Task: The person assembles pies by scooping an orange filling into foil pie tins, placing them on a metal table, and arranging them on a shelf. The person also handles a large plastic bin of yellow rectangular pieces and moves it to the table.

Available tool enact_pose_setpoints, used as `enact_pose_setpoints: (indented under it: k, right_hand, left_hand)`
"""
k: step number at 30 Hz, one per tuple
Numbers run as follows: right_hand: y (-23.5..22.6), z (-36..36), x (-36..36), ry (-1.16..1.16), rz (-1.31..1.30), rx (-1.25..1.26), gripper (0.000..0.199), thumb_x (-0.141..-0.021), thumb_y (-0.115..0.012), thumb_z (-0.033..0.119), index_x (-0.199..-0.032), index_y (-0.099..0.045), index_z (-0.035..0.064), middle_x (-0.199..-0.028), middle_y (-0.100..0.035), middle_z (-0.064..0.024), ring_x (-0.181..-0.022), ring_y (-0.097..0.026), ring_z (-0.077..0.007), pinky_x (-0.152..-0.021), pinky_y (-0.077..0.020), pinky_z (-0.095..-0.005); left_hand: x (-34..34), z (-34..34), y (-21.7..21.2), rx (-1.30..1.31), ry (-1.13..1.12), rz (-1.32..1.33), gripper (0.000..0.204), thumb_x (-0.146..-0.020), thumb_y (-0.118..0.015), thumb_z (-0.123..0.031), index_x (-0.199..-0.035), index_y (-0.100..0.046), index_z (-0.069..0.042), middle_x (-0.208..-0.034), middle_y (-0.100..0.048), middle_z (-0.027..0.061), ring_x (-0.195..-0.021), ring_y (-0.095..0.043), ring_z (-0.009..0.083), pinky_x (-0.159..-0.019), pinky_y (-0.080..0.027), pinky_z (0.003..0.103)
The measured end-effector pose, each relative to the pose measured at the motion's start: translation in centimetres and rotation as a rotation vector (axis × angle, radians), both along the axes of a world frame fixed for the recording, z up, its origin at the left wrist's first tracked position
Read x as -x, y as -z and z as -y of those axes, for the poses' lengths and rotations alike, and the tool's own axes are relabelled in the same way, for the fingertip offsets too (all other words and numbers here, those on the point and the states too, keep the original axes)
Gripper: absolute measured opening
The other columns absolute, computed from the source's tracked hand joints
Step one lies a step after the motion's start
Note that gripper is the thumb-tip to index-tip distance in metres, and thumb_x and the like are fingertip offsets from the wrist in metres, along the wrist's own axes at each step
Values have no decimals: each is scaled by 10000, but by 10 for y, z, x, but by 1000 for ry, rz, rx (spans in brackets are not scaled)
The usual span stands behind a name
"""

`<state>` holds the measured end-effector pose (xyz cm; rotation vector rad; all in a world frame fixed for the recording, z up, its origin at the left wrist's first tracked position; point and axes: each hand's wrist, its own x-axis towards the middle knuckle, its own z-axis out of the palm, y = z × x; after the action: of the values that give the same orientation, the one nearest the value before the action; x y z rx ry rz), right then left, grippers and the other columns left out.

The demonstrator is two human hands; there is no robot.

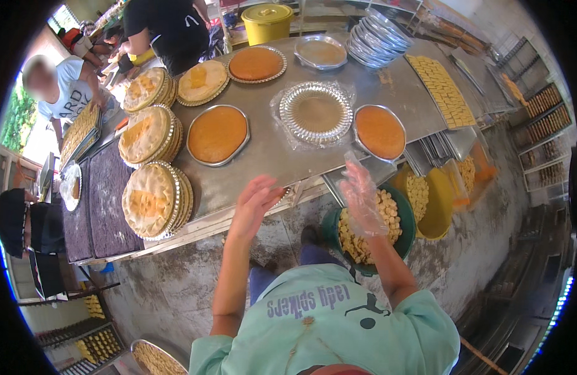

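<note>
Hands hover at the near edge of a long metal bench (270, 150). From where I watch, my bare left hand (254, 203) is spread with loose fingers, grasping nothing, just touching or barely above the bench edge. My right hand (361, 200), inside a thin clear plastic glove, is also slack and holds nothing; it hangs over a green bowl (406, 234) of small pale pastry pieces (357, 240) on the floor below the bench.

Work looks partly done, in my judgement. Three pans of smooth orange filling (217, 134) sit on the bench, one close to my right hand (380, 131). An unfilled foil pan (316, 112) in a clear wrapper lies between them. Stacks of topped pies (150, 199) fill the left side, so several are finished while the orange ones remain bare.

Farther back stand a pile of spare metal pans (376, 44), a yellow lidded bucket (267, 22) and a tray of yellow pieces (443, 90). Other people work at the far left end.
</note>
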<state>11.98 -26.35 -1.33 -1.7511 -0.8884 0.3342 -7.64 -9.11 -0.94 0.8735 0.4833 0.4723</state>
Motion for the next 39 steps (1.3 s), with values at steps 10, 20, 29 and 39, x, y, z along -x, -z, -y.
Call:
enact_pose_setpoints:
  k: [10, 20, 29, 39]
  right_hand:
    - [10, -7, 6, -98, -63, -6, 384, -841, -554, 50, -1217, -480, 38, -1162, -509, -123, -983, -527, -217, -852, -436, -335]
    - [50, -16, -40, -76, -263, -117, 337, -834, -583, 37, -1167, -531, 28, -1117, -549, -89, -935, -536, -157, -842, -442, -302]
    - [36, -87, -28, -357, 21, -131, 379, -800, -599, 16, -1172, -536, 43, -1055, -568, -106, -869, -578, -171, -765, -475, -305]
    - [-17, -167, 7, -616, 93, -319, 867, -786, -663, 331, -1418, -153, 24, -1457, -186, -200, -1347, -209, -320, -1097, -197, -407]
  left_hand:
    - [-173, -103, 33, -1060, -304, -496, 479, -756, -647, -149, -1186, -514, 15, -1201, -517, 193, -1128, -468, 321, -961, -363, 412]
    - [1, -177, 120, 154, -860, -412, 533, -748, -657, -239, -1167, -444, 10, -1139, -497, 172, -989, -521, 286, -828, -429, 494]
    - [-14, -159, 108, 142, -798, -114, 137, -849, -535, -38, -975, -489, -10, -873, -568, 94, -718, -563, 164, -624, -534, 332]
    - [-15, -42, -33, -741, -677, -339, 118, -818, -569, -19, -896, -483, 2, -865, -577, 65, -743, -597, 129, -563, -523, 258]
